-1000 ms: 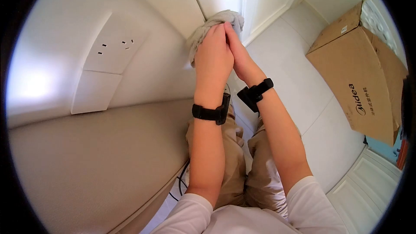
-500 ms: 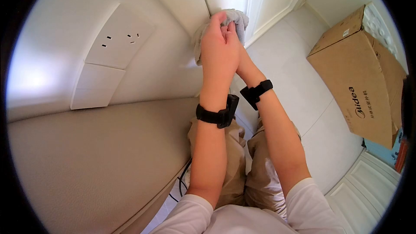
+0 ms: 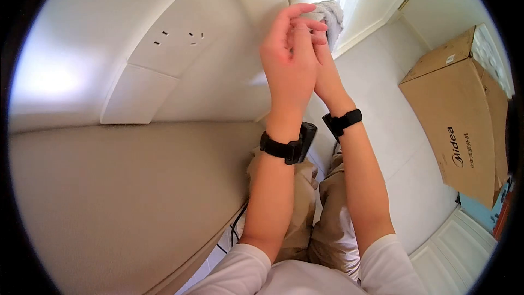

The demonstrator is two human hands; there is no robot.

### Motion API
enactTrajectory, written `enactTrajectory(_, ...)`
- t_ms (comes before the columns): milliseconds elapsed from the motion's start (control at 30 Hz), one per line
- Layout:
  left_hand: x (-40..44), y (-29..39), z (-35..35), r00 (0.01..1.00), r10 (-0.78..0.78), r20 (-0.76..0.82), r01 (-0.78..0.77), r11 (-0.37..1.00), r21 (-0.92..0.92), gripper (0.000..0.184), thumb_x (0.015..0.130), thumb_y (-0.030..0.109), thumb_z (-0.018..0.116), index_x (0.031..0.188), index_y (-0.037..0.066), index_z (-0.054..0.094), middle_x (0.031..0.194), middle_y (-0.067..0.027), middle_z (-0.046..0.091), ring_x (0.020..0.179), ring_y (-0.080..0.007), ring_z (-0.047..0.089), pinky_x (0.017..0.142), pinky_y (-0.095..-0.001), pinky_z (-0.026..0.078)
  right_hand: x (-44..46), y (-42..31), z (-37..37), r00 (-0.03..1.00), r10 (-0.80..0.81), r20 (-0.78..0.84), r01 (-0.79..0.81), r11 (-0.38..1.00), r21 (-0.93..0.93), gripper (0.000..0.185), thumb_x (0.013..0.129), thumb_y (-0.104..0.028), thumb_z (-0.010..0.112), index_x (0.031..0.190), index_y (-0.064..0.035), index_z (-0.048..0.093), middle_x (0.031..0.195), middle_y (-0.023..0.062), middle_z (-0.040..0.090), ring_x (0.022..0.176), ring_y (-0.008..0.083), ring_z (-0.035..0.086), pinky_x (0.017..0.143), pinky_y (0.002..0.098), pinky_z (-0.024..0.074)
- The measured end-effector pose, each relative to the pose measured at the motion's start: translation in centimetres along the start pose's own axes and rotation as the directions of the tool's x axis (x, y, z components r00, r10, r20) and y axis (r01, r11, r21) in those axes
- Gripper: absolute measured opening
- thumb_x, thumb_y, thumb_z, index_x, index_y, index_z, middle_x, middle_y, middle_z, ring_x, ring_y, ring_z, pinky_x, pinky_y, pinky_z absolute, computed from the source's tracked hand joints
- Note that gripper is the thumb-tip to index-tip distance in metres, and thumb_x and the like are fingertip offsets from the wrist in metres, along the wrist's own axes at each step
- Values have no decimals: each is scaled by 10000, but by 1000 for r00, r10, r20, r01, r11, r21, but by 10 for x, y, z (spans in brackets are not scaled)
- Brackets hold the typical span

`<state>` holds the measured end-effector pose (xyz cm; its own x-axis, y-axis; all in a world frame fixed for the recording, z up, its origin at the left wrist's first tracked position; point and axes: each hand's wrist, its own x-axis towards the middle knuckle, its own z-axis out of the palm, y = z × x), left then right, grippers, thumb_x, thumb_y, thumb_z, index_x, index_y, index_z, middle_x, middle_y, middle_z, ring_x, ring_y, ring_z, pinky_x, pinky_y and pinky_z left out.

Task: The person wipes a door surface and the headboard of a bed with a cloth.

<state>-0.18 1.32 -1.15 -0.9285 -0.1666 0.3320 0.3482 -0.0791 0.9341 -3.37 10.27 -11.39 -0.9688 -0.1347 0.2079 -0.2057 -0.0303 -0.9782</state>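
Observation:
A grey cloth [image 3: 332, 15] is bunched against the white door frame at the top of the view. My right hand [image 3: 324, 68] reaches up to it and grips it, though most of its fingers are hidden behind my other hand. In front and to the left, my left hand [image 3: 289, 49] has bent fingers held apart, with nothing visible between them. It overlaps the right hand, and its fingertips come near the cloth's edge. Black straps with small black units circle both wrists.
A white wall socket plate [image 3: 169, 38] is at the left, above a beige padded surface [image 3: 131, 196]. A cardboard box [image 3: 447, 109] stands on the pale tiled floor [image 3: 376, 93] at the right. A dark cable [image 3: 236, 224] hangs by the padded edge.
The view has shifted, so the surroundings sit differently in it. My left hand has come off the cloth, its fingers lifting apart. The cloth now shows farther right, by the door frame.

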Motion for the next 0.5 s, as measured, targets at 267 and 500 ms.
enactTrajectory(267, -3, 3, -19, 959, -147, -241, -17, 821, -570, 649, 1064, 535, 297, 1147, -3, 651, 764, -44, 625, 688, -164, 581, 643, -299, 467, 0, 6, 2, 990, -125, -67, 112, 979, -173, 689, 1035, -315, 591, 1532, 90, 341, 1670, 301, 212, 1552, 419, 219, 1241, 424, 225)
enactTrajectory(500, -6, 5, -21, 862, -123, -491, -39, 951, -308, 706, 1066, 614, 290, 1007, 16, 661, 643, -13, 544, 612, -122, 466, 598, -267, 401, -6, -12, 4, 995, -78, -55, 70, 989, -133, 652, 996, -257, 623, 1517, 58, 390, 1646, 312, 263, 1520, 454, 279, 1223, 425, 278)
